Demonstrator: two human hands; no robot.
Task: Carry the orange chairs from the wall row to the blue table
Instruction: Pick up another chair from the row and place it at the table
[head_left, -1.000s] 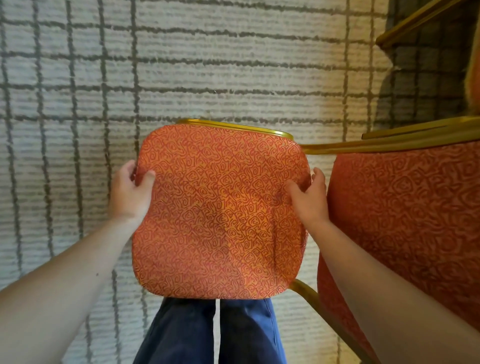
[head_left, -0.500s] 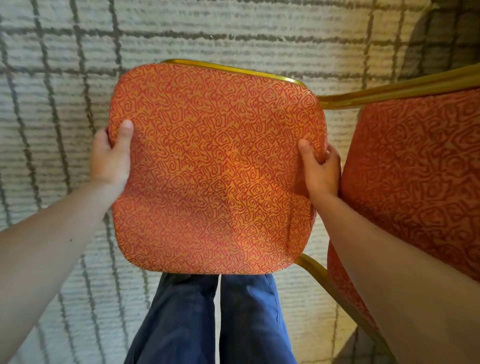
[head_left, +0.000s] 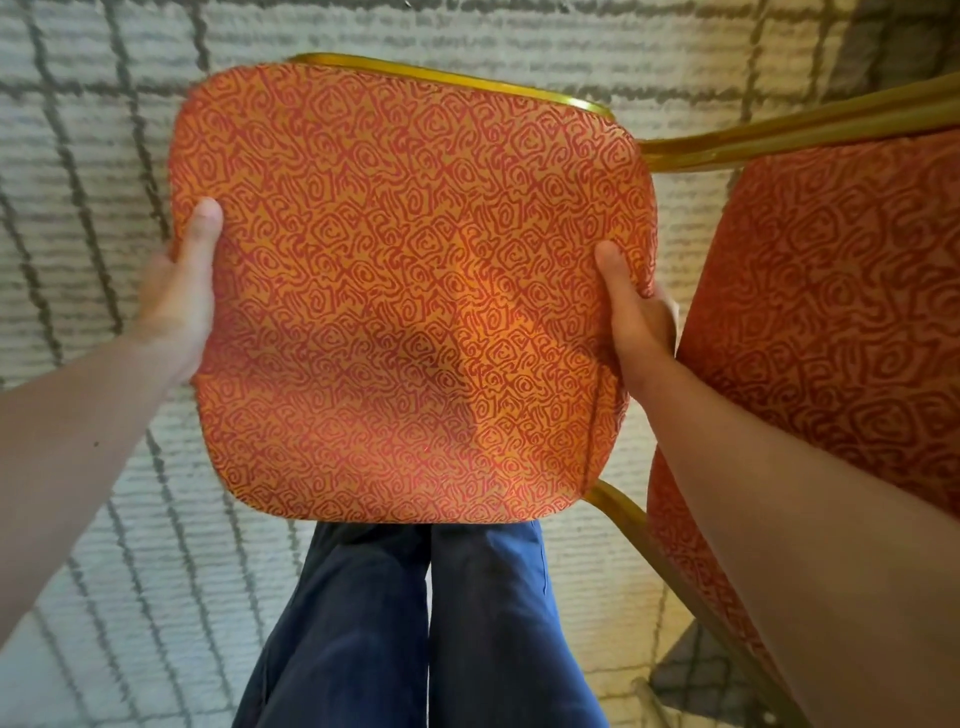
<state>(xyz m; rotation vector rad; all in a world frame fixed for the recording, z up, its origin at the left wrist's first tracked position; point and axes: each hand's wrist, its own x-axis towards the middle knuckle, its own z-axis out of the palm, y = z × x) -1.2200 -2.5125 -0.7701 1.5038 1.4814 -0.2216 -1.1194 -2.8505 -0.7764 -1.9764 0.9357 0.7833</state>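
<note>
The orange chair (head_left: 415, 291) faces seat-up, gold rim away. The left hand (head_left: 176, 306) and right hand (head_left: 634, 322) pinch its sides, fingers hidden underneath.

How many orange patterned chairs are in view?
2. One orange patterned chair with a gold frame, gripped at its sides by the left hand and right hand; a second orange chair at the right edge. More may be hidden.

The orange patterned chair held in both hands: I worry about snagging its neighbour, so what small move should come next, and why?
Probably ease it left first. The left hand and right hand grip opposite sides of the orange patterned chair, and the right hand sits in the narrow gap beside the second orange gold-framed chair, so turning now might knock it.
</note>
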